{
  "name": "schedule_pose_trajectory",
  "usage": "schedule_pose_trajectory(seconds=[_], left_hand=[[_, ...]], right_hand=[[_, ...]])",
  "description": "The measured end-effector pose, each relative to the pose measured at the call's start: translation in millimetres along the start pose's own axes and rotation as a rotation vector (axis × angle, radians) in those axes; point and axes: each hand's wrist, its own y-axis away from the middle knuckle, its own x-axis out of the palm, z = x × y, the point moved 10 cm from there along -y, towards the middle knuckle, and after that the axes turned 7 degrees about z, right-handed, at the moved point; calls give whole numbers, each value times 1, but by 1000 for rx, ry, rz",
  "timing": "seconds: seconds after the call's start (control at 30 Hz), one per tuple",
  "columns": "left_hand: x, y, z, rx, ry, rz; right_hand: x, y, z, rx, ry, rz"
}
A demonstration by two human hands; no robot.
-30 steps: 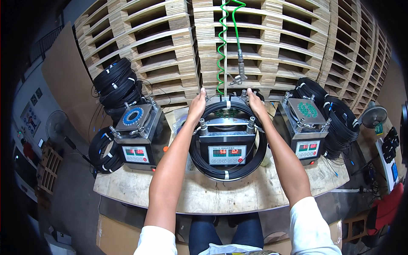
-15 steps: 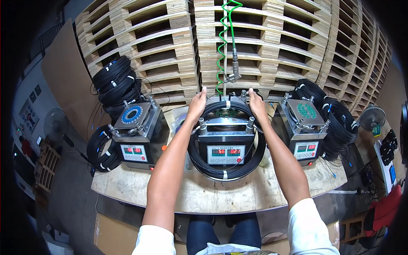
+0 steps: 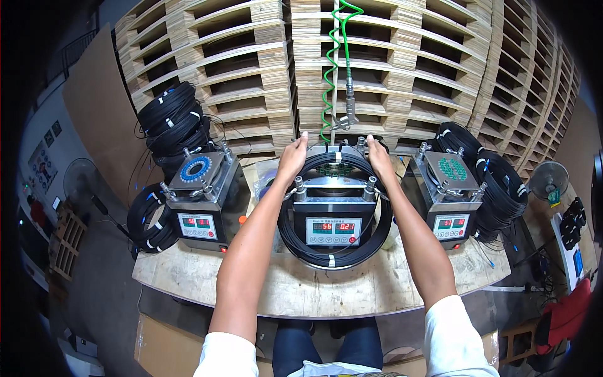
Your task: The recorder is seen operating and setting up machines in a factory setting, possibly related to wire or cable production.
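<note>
Both my hands reach to the rear of the middle polishing-type machine, a dark box with a metal top and a red-lit display. A coil of black cable, bound with white ties, rings this machine. My left hand is closed at its back left corner, thumb up, beside the coil's upper part. At the back right corner, my right hand is likewise closed, next to a metal knob post. What the fingers of either hand grip is hidden. Green connectors show on the machine's top.
A similar machine with a blue ring stands left; another with green connectors stands right. Black cable coils pile behind them on the wooden table. A green coiled air hose with a nozzle hangs before stacked pallets.
The view has shifted slightly. My hands stay at the machine's back corners with almost no movement. The digits on the machines' displays have changed.
</note>
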Motion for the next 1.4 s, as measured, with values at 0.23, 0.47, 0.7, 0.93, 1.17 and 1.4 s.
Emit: schedule_pose_trajectory(seconds=[0.23,0.47,0.7,0.93,1.17,1.4], left_hand=[[-3,-3,0,33,24,-28],[-2,-3,2,3,18,-50],[-8,2,5,-8,0,-50],[-4,-5,3,43,38,-51],[-1,-5,2,43,55,-47],[-2,-5,3,61,36,-56]], right_hand=[[-2,6,10,38,59,16],[-3,8,14,-21,14,0],[4,12,18,21,-66,68],[-6,8,14,23,64,-7],[1,-1,0,64,86,52],[-2,6,10,9,48,32]])
